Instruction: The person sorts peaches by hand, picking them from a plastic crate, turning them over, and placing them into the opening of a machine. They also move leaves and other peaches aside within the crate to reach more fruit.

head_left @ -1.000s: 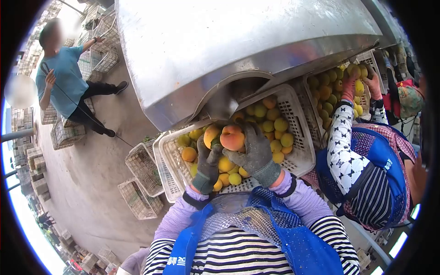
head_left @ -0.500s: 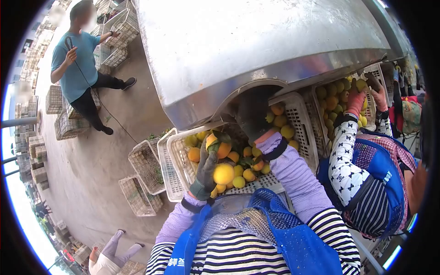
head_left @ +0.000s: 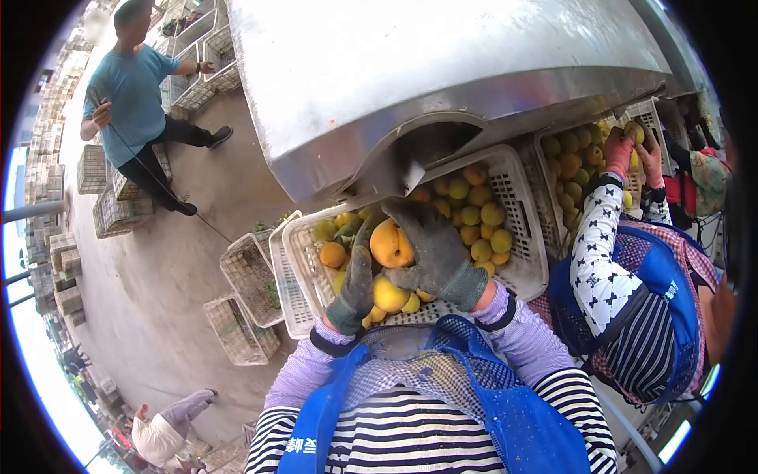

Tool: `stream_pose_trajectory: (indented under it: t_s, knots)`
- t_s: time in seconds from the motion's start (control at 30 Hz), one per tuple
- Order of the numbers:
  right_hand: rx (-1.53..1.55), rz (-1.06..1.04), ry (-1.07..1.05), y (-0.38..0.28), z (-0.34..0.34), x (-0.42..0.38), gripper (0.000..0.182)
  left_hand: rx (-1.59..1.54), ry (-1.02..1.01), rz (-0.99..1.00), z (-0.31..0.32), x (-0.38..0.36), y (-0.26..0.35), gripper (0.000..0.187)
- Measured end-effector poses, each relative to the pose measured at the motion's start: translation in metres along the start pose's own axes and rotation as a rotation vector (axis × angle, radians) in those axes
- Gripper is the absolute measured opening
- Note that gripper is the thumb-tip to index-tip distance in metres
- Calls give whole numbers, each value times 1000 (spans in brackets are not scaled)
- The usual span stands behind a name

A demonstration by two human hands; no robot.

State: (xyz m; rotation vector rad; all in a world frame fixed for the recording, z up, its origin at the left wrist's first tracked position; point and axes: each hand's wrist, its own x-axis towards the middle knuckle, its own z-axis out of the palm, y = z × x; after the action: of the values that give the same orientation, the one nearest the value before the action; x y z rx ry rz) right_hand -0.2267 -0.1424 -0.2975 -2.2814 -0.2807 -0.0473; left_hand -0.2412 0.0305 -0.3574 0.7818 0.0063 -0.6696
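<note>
A white plastic crate point(head_left: 527, 261) full of yellow and orange peaches stands right in front of me, under the opening of a large steel machine point(head_left: 410, 71). My right hand point(head_left: 438, 257), in a grey glove, grips a big orange-yellow peach point(head_left: 391, 243) above the crate. My left hand point(head_left: 355, 280), also gloved, is beside that peach, its fingers against it and over a yellow peach point(head_left: 388, 294) lying below. Whether the left hand grips anything is unclear.
To my right a person in a black-and-white sleeve point(head_left: 596, 253) reaches with pink gloves into a second crate of peaches point(head_left: 572, 170). Empty crates point(head_left: 251, 280) lie on the concrete floor at left. A person in a teal shirt point(head_left: 130, 103) stands farther back among stacked crates.
My right hand has come back out of the machine's opening and now holds a peach over the crate. The left hand shifted slightly toward it.
</note>
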Motion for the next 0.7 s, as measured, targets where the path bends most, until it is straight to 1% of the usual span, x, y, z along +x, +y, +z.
stream_pose_trajectory:
  t_s: [0.03,0.07,0.13,0.2,0.23,0.3,0.37,0.43,0.53,0.57,0.63,0.67,0.7]
  knots:
    - [-21,-3,-26,-1,-4,1,90,85,1,68,9,5,16,64]
    - [80,21,39,-1,-5,0,90,168,3,135,15,10,26,61]
    - [282,65,165,-4,-3,-1,91,129,-5,135,15,13,27,57]
    - [159,50,216,-9,-1,3,90,101,-4,123,10,16,27,55]
    - [98,45,241,-11,0,3,90,397,38,203,1,21,20,56]
    - [15,96,230,-11,-2,6,88,257,106,152,0,26,12,57]
    - [-71,137,237,-11,-6,14,85,123,119,136,10,28,14,59]
    - [-161,171,257,-9,-13,29,81,-7,79,150,43,27,39,61]
    - [-464,55,397,22,-2,52,73,-10,42,7,8,27,28,65]
    - [-415,38,397,27,-4,63,72,39,69,43,5,31,24,67]
    - [-318,-2,390,36,-8,84,71,146,112,26,16,32,35,66]
    - [-281,-4,349,46,-7,94,71,198,138,12,21,29,37,65]
    - [-244,2,309,58,-2,102,70,96,154,12,21,27,34,64]
